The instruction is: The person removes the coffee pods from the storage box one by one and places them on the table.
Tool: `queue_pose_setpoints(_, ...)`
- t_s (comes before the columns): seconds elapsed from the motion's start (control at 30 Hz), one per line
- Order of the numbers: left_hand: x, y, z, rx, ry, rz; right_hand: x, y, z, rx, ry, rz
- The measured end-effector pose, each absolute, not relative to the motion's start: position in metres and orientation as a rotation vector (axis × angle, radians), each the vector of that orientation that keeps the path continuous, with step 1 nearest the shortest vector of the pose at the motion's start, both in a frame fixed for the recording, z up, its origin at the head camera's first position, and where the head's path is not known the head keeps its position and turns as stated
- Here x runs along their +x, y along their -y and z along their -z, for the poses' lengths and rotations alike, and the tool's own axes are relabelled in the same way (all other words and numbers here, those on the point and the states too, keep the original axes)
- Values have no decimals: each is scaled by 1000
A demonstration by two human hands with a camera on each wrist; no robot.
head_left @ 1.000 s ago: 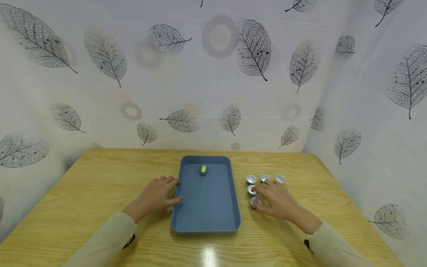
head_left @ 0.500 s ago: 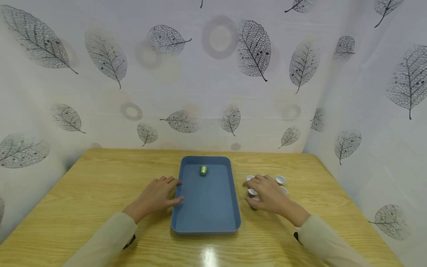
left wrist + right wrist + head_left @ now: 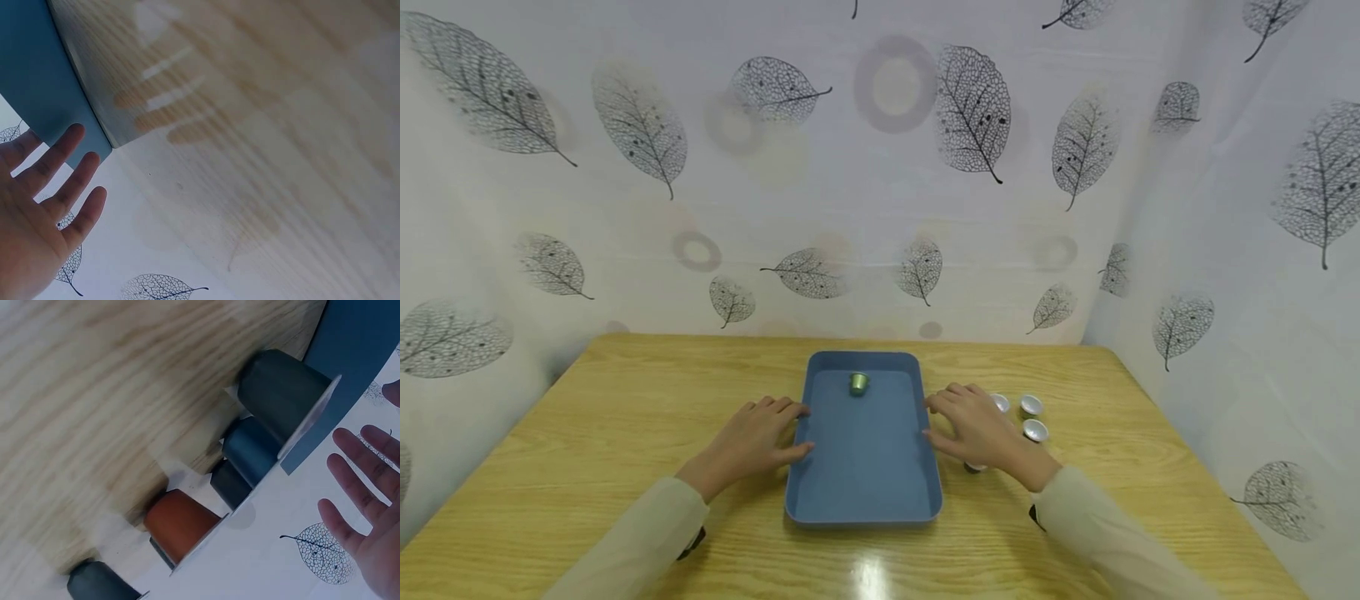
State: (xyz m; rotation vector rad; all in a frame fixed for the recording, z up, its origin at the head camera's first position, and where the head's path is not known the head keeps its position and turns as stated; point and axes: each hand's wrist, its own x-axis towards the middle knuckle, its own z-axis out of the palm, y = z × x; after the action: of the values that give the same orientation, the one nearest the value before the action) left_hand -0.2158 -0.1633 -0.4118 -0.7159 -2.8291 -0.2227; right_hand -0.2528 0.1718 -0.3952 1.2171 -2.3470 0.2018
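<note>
A blue-grey rectangular tray (image 3: 865, 467) lies on the table, with a green coffee capsule (image 3: 858, 383) near its far end. My left hand (image 3: 748, 437) is at the tray's left rim, fingers loosely extended. At the right rim is my right hand (image 3: 981, 429), its fingertips at the edge and nothing visible in its grasp. Several foil-lidded capsules (image 3: 1035, 430) stand beside and partly behind the right hand. In the right wrist view they show as a dark green capsule (image 3: 281, 394), a blue capsule (image 3: 251, 450) and an orange capsule (image 3: 180, 524), among others.
The wooden table (image 3: 662, 392) extends to both sides of the tray. A white curtain (image 3: 850, 192) printed with leaves hangs behind the table and along its sides.
My right hand has moved left from over the capsules to the tray's right rim, uncovering capsules on the right. The left hand and the tray have stayed in place.
</note>
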Motion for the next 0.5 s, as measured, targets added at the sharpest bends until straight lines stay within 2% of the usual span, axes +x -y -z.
queue_pose_setpoints(0.5,-218,164,414,-728,2830,235,-272,-149,388,1226,2456,-56)
